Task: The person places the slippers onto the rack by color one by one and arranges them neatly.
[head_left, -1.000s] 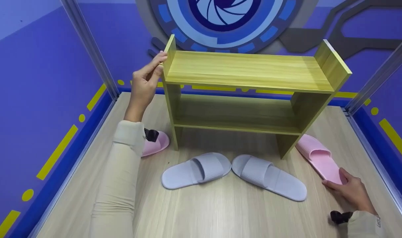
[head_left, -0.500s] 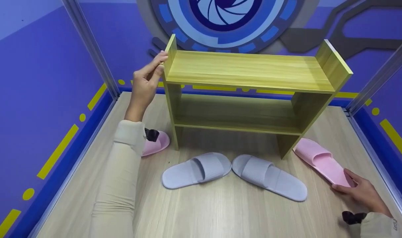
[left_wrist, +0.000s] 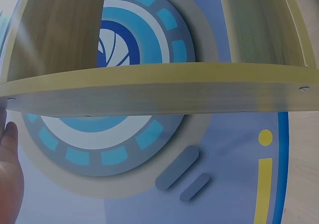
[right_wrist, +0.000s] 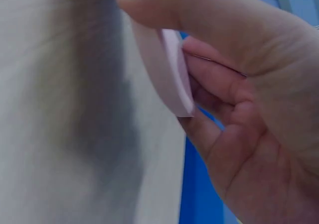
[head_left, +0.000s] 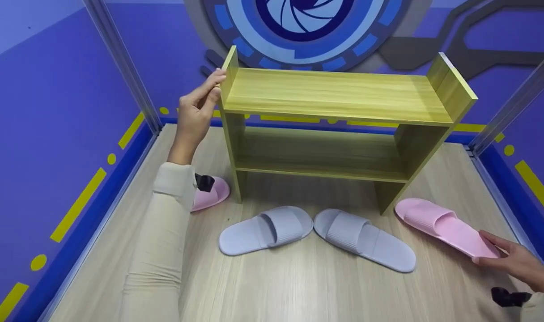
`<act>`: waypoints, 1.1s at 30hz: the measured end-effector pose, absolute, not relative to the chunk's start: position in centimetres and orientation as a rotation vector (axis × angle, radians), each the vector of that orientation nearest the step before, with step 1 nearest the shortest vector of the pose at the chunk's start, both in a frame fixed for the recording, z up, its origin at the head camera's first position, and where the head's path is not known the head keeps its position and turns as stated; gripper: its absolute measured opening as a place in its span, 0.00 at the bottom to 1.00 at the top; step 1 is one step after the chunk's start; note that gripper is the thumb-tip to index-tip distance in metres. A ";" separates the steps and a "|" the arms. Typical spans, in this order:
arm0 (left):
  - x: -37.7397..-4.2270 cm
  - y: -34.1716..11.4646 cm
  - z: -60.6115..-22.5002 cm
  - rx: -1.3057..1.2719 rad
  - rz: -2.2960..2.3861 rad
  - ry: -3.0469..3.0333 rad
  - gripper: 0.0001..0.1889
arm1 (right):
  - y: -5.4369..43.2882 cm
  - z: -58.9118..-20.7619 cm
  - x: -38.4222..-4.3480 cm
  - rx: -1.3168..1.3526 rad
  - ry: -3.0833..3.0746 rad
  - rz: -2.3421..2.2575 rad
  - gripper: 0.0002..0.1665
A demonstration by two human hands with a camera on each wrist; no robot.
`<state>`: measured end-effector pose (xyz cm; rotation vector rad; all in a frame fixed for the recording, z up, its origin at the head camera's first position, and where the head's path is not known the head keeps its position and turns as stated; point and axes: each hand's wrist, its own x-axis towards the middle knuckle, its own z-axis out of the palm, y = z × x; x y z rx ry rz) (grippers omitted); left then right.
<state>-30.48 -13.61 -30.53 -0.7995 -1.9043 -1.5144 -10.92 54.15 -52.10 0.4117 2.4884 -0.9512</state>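
Observation:
At the upper left of the head view, my left hand (head_left: 195, 114) holds the left side panel of a two-tier wooden shelf rack (head_left: 325, 95) near its top. The left wrist view shows the panel (left_wrist: 164, 97) crossing close by, with the thumb (left_wrist: 9, 144) at its edge. On the right, my right hand (head_left: 518, 264) pinches the heel end of a pink slipper (head_left: 462, 235), thumb on one side and fingers on the other. Up close in the right wrist view, the slipper's heel (right_wrist: 164, 79) sits between thumb and fingers.
Two grey slippers (head_left: 272, 232) lie toe to toe in front of the rack. Another pink slipper (head_left: 216, 192) rests left of it, partly hidden by the left sleeve. Blue-purple wall panels (head_left: 39, 116) enclose the wood-grain floor (head_left: 299, 290) on three sides.
My right hand has moved right, swinging the heel end of the pink slipper rightward, so it lies more crosswise and its toe is nearer. My left hand and the rack stay put.

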 end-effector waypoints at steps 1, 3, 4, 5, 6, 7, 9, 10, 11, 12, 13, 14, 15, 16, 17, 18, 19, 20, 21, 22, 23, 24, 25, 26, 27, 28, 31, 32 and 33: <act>-30.5 -13.6 -30.5 -0.799 -1.514 -1.905 0.16 | 54.3 -51.9 -10.9 0.404 2.489 -0.934 0.64; -30.5 -13.7 -30.5 -0.798 -1.518 -1.904 0.16 | 54.4 -51.6 -10.7 0.386 2.489 -0.909 0.64; -30.5 -13.7 -30.6 -0.799 -1.517 -1.904 0.16 | 54.4 -51.5 -10.6 0.380 2.490 -0.902 0.64; -30.5 -13.7 -30.6 -0.799 -1.520 -1.903 0.16 | 54.5 -51.4 -10.5 0.371 2.492 -0.895 0.64; -30.5 -13.7 -30.6 -0.802 -1.521 -1.902 0.16 | 54.5 -51.3 -10.5 0.369 2.490 -0.893 0.64; -30.5 -13.7 -30.6 -0.802 -1.520 -1.902 0.16 | 54.5 -51.1 -10.4 0.365 2.488 -0.890 0.64; -30.5 -13.7 -30.6 -0.806 -1.512 -1.904 0.16 | 54.3 -50.8 -10.3 0.359 2.481 -0.899 0.64; -30.4 -13.7 -30.6 -0.804 -1.514 -1.905 0.16 | 54.2 -50.6 -10.3 0.349 2.479 -0.904 0.64; -30.4 -13.7 -30.5 -0.799 -1.515 -1.907 0.16 | 54.1 -50.4 -10.2 0.338 2.480 -0.904 0.63; -30.4 -13.6 -30.5 -0.793 -1.516 -1.911 0.16 | 54.0 -50.2 -10.1 0.330 2.480 -0.899 0.63; -30.3 -13.6 -30.5 -0.784 -1.522 -1.914 0.16 | 53.8 -49.9 -10.0 0.319 2.481 -0.897 0.63; -30.3 -13.5 -30.4 -0.776 -1.530 -1.916 0.16 | 53.7 -49.7 -10.0 0.315 2.479 -0.891 0.63; -30.3 -13.5 -30.4 -0.767 -1.536 -1.920 0.16 | 53.6 -49.5 -9.9 0.310 2.476 -0.887 0.63; -30.2 -13.4 -30.3 -0.760 -1.543 -1.921 0.16 | 53.5 -49.4 -9.9 0.303 2.469 -0.888 0.63; -30.2 -13.4 -30.3 -0.752 -1.549 -1.926 0.16 | 53.3 -49.2 -9.9 0.304 2.462 -0.885 0.63; -30.2 -13.4 -30.3 -0.750 -1.552 -1.929 0.16 | 53.2 -49.0 -9.9 0.300 2.458 -0.882 0.63; -30.2 -13.4 -30.2 -0.752 -1.553 -1.929 0.16 | 53.1 -48.7 -10.0 0.298 2.453 -0.879 0.62; -30.2 -13.4 -30.2 -0.753 -1.553 -1.930 0.16 | 52.9 -48.5 -10.0 0.294 2.451 -0.873 0.62; -30.2 -13.4 -30.2 -0.753 -1.549 -1.933 0.16 | 52.8 -48.3 -10.0 0.286 2.449 -0.872 0.62; -30.2 -13.4 -30.3 -0.755 -1.545 -1.934 0.16 | 52.7 -48.1 -10.0 0.276 2.448 -0.872 0.61; -30.2 -13.5 -30.3 -0.755 -1.542 -1.936 0.16 | 52.6 -47.9 -10.0 0.268 2.451 -0.862 0.61; -30.3 -13.5 -30.4 -0.761 -1.537 -1.933 0.16 | 52.5 -47.7 -9.9 0.254 2.453 -0.862 0.60; -30.3 -13.6 -30.4 -0.763 -1.536 -1.931 0.16 | 52.3 -47.5 -9.9 0.243 2.455 -0.858 0.59; -30.3 -13.6 -30.4 -0.765 -1.535 -1.929 0.16 | 52.2 -47.3 -9.9 0.231 2.456 -0.859 0.59; -30.4 -13.6 -30.5 -0.770 -1.531 -1.926 0.16 | 52.1 -47.2 -9.9 0.222 2.454 -0.866 0.59; -30.4 -13.6 -30.5 -0.775 -1.529 -1.923 0.16 | 52.0 -47.0 -9.9 0.209 2.455 -0.871 0.58; -30.4 -13.6 -30.5 -0.787 -1.527 -1.919 0.16 | 51.6 -46.5 -10.0 0.177 2.456 -0.882 0.57; -30.4 -13.6 -30.5 -0.788 -1.526 -1.920 0.17 | 51.5 -46.3 -10.0 0.169 2.458 -0.878 0.57; -30.4 -13.6 -30.5 -0.788 -1.523 -1.922 0.17 | 51.4 -46.2 -10.0 0.155 2.458 -0.878 0.56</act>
